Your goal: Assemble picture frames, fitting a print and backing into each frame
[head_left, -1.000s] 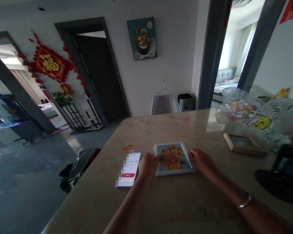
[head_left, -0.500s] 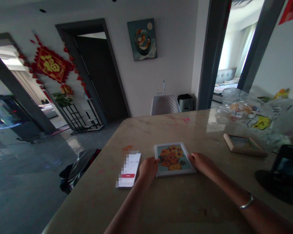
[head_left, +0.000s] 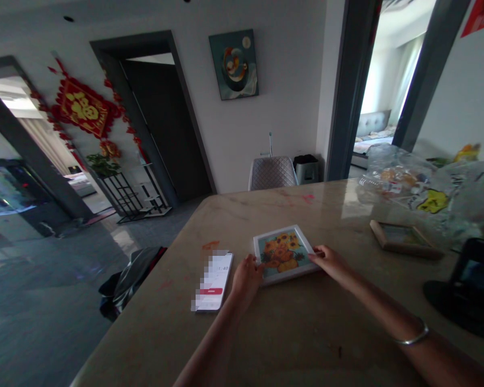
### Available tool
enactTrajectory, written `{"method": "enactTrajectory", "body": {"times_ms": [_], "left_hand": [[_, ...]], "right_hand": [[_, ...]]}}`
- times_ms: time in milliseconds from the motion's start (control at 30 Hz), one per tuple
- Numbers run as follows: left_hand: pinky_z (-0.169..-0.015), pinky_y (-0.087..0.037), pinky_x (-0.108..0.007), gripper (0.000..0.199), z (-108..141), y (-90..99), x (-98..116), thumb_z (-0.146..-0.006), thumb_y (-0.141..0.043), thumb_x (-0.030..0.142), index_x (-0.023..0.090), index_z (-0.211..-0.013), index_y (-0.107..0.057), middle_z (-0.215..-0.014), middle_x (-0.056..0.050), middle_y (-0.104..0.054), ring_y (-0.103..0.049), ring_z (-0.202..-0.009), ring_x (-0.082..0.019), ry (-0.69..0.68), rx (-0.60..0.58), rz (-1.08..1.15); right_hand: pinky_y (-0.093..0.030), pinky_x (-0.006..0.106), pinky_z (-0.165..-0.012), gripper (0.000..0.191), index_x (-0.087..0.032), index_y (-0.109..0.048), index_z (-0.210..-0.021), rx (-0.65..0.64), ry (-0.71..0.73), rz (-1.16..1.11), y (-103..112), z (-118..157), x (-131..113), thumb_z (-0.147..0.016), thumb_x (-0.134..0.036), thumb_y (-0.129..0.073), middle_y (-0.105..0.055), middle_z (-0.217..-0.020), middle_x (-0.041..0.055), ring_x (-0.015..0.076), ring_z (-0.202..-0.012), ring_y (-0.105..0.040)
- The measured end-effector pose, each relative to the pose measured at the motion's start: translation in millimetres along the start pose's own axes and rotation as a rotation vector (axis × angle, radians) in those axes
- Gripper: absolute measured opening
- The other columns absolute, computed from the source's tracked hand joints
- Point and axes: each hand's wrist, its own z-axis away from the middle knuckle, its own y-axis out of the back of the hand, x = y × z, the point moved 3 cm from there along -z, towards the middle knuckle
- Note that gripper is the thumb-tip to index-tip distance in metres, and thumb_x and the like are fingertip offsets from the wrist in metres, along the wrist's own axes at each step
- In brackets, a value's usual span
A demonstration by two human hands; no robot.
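Between my two hands is a white picture frame [head_left: 284,278] with a sunflower picture inside, turned slightly askew at the table. My left hand [head_left: 248,274] grips its left edge, thumb over the front border. At the right edge, my right hand [head_left: 329,260] pinches the border, thumb on top and fingers partly hidden under it. A bracelet circles my right wrist. Just left of my left hand lies a phone [head_left: 215,282] with a lit screen.
The marble-look table [head_left: 290,338] also carries a wooden frame [head_left: 405,241] on the right, a dark device on a stand [head_left: 468,285] and clear plastic bags [head_left: 431,185] behind them. A chair [head_left: 273,173] stands at the far edge; a bag [head_left: 131,279] is on the left.
The picture frame has turned counterclockwise, its far edge and right side shifting away from me. My right hand has moved slightly up with it; the left stays near its place.
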Motion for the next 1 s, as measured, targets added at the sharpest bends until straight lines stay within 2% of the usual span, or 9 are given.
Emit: {"method": "enactTrajectory", "body": {"times_ms": [67,200,367,533,667,733,833,933,1000], "left_hand": [[-0.057,-0.037,-0.02,0.032,1,-3.0,6,-0.078,-0.047,0.027,0.011,-0.104,-0.055,-0.082,-0.008,-0.065,-0.058,-0.069,-0.013,-0.031,-0.041,0.075],[-0.056,-0.037,-0.019,0.031,7,-11.3,25,-0.076,-0.045,0.022,0.014,-0.103,-0.06,-0.081,-0.005,-0.066,-0.057,-0.068,-0.012,-0.212,-0.191,0.189],[-0.058,-0.037,-0.02,0.035,10,-15.6,32,-0.076,-0.041,0.02,0.015,-0.104,-0.061,-0.086,-0.004,-0.066,-0.056,-0.069,-0.013,-0.289,-0.252,0.241],[-0.053,-0.037,-0.02,0.039,11,-14.7,30,-0.075,-0.04,0.02,0.016,-0.108,-0.059,-0.078,-0.003,-0.066,-0.054,-0.061,-0.012,-0.272,-0.292,0.29],[-0.066,-0.041,-0.023,0.036,11,-15.5,32,-0.073,-0.043,0.022,0.017,-0.103,-0.063,-0.092,-0.006,-0.066,-0.057,-0.076,-0.016,-0.341,-0.261,0.248],[-0.07,-0.041,-0.024,0.035,9,-18.3,30,-0.072,-0.045,0.022,0.017,-0.101,-0.063,-0.098,-0.007,-0.065,-0.058,-0.081,-0.017,-0.325,-0.247,0.253],[-0.064,-0.042,-0.025,0.037,5,-21.7,23,-0.073,-0.047,0.028,0.015,-0.106,-0.06,-0.097,-0.009,-0.065,-0.058,-0.071,-0.016,-0.21,-0.219,0.383],[-0.054,-0.041,-0.024,0.049,1,-18.2,15,-0.076,-0.044,0.042,0.012,-0.114,-0.053,-0.098,-0.012,-0.063,-0.055,-0.06,-0.012,-0.08,-0.177,0.732],[-0.053,-0.041,-0.023,0.055,-1,-12.3,11,-0.077,-0.041,0.05,0.011,-0.115,-0.05,-0.102,-0.014,-0.061,-0.056,-0.061,-0.012,-0.024,-0.155,1.006]], "right_hand": [[-0.047,0.026,-0.055,0.035,-0.014,-0.052,-0.101,0.06,0.005,-0.195,3,5,-12,-0.073,-0.034,-0.049,-0.064,-0.09,0.0105,0.0191,-0.074,-0.061],[-0.05,0.029,-0.064,0.052,-0.017,-0.043,-0.115,0.298,0.276,-0.352,9,22,-37,-0.069,-0.038,-0.054,-0.053,-0.112,0.0118,0.0197,-0.086,-0.058],[-0.052,0.028,-0.063,0.049,-0.018,-0.039,-0.12,0.415,0.522,-0.245,8,41,-49,-0.075,-0.033,-0.051,-0.047,-0.114,0.0132,0.0181,-0.087,-0.055],[-0.052,0.026,-0.057,0.046,-0.017,-0.039,-0.121,0.51,0.588,-0.092,9,44,-50,-0.078,-0.028,-0.047,-0.048,-0.108,0.0134,0.018,-0.084,-0.054],[-0.052,0.03,-0.062,0.046,-0.017,-0.038,-0.122,0.573,0.621,-0.038,13,43,-50,-0.078,-0.026,-0.047,-0.048,-0.109,0.0135,0.0186,-0.086,-0.054],[-0.052,0.031,-0.065,0.046,-0.017,-0.038,-0.123,0.63,0.647,0.002,17,43,-51,-0.079,-0.024,-0.046,-0.05,-0.108,0.0135,0.0192,-0.087,-0.054],[-0.05,0.035,-0.073,0.046,-0.017,-0.039,-0.123,0.705,0.775,0.126,21,49,-56,-0.078,-0.02,-0.046,-0.054,-0.101,0.0125,0.0208,-0.09,-0.054],[-0.049,0.032,-0.075,0.051,-0.019,-0.035,-0.128,0.687,0.967,0.245,15,61,-62,-0.078,-0.015,-0.047,-0.057,-0.098,0.0106,0.0191,-0.089,-0.055],[-0.049,0.03,-0.074,0.055,-0.022,-0.031,-0.13,0.584,1.094,0.336,5,70,-64,-0.078,-0.012,-0.047,-0.058,-0.096,0.0086,0.0169,-0.086,-0.056]]}}
